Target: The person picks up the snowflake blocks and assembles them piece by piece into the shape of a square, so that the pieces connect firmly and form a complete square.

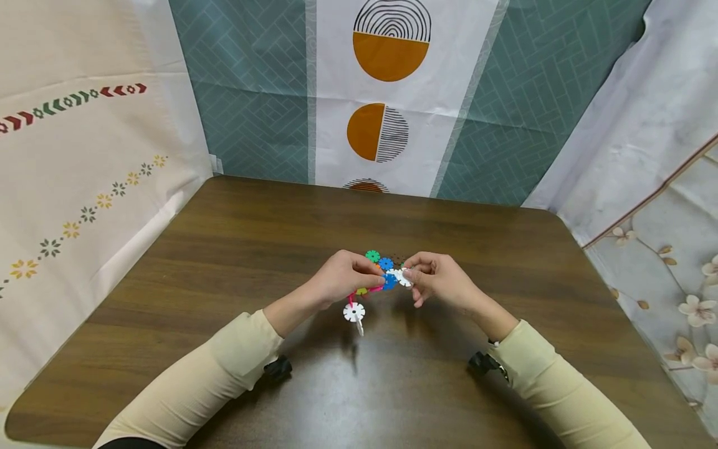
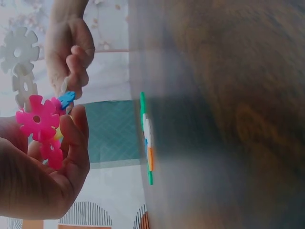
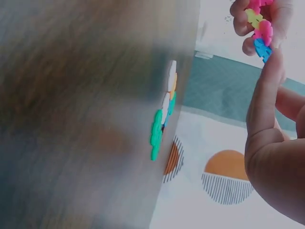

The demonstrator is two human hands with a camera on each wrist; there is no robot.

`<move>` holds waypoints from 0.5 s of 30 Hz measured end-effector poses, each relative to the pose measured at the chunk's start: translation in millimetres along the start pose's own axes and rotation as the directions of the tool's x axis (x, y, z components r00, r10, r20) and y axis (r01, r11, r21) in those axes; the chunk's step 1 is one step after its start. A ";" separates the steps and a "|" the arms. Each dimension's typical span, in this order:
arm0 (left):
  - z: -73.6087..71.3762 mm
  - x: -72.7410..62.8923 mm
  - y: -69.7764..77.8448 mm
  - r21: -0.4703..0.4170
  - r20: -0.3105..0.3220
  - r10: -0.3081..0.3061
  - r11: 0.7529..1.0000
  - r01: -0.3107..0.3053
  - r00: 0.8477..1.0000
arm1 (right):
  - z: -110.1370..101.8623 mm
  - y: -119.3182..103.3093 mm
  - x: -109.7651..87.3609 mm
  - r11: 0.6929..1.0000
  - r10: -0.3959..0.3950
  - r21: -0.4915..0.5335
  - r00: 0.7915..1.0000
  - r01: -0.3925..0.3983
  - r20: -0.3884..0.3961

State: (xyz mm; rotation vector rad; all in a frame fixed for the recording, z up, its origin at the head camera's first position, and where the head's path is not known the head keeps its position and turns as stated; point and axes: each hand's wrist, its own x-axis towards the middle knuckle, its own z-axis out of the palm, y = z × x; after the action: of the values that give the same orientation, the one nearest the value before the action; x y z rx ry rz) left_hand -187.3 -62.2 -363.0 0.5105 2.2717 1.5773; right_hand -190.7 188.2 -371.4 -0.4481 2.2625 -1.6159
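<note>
A chain of notched plastic snowflake discs is held above the table between both hands. My left hand (image 1: 348, 277) grips it around the pink and yellow discs; a white disc (image 1: 354, 312) hangs below, with another white one edge-on under it. At the chain's right end is a blue disc (image 1: 389, 282). My right hand (image 1: 440, 280) pinches a white disc (image 1: 403, 278) against or close to the blue one; whether they interlock I cannot tell. In the left wrist view a pink disc (image 2: 37, 118) stands out from the palm. The right wrist view shows a yellow disc (image 3: 253, 18) between pink ones.
Loose discs lie on the brown table (image 1: 252, 249) just beyond the hands, among them a green disc (image 1: 373, 255) and a blue disc (image 1: 386, 263). The hands partly cover that group. Patterned cloths (image 1: 252, 93) hang behind the table and at both sides.
</note>
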 end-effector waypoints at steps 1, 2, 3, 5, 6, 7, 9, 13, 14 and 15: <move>0.0 0.2 -0.1 -0.006 -0.002 0.000 1.000 0.000 1.000 | 0.1 -0.5 -0.5 1.000 0.008 0.021 1.000 -0.008 -0.001; -0.1 0.3 -0.1 -0.011 -0.004 0.001 1.000 -0.001 1.000 | 0.4 -0.8 -0.8 0.999 0.013 0.042 1.000 -0.013 0.001; -0.3 0.3 -0.2 -0.015 -0.006 0.002 1.000 -0.002 1.000 | 0.6 -0.6 -0.9 0.998 0.013 0.057 1.000 -0.013 0.003; -0.5 0.1 0.2 -0.018 -0.015 0.005 1.000 -0.006 1.000 | 1.2 -0.8 -1.5 0.996 0.013 0.085 1.000 -0.014 0.008; -0.5 0.1 0.2 -0.015 -0.022 0.009 1.000 -0.009 1.000 | 1.5 -0.7 -1.6 0.995 0.011 0.098 1.000 -0.012 0.012; -0.7 -0.1 0.3 -0.011 -0.028 0.012 1.000 -0.013 1.000 | 1.8 -0.5 -1.7 0.994 0.007 0.105 1.000 -0.008 0.017; -0.7 -0.3 0.8 -0.004 -0.039 0.020 1.000 -0.020 0.999 | 2.5 -0.5 -1.9 0.994 -0.001 0.111 1.000 -0.002 0.021; -0.7 -1.0 1.6 0.010 -0.051 0.033 0.999 -0.032 0.998 | 3.7 -1.3 -2.8 0.995 -0.011 0.098 1.000 0.009 0.020; -0.6 -1.1 1.5 0.012 -0.050 0.036 0.999 -0.035 0.998 | 4.0 -1.4 -3.0 0.996 -0.013 0.094 1.000 0.011 0.022; -0.5 -1.3 1.4 0.015 -0.049 0.038 0.999 -0.037 0.998 | 4.1 -1.2 -2.9 0.996 -0.015 0.088 1.000 0.013 0.025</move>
State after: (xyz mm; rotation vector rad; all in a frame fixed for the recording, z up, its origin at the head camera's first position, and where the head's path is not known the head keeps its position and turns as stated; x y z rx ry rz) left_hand -186.2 -62.8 -361.4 0.5260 2.3236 1.6103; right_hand -186.2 185.6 -371.3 -0.4607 2.1651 -1.6988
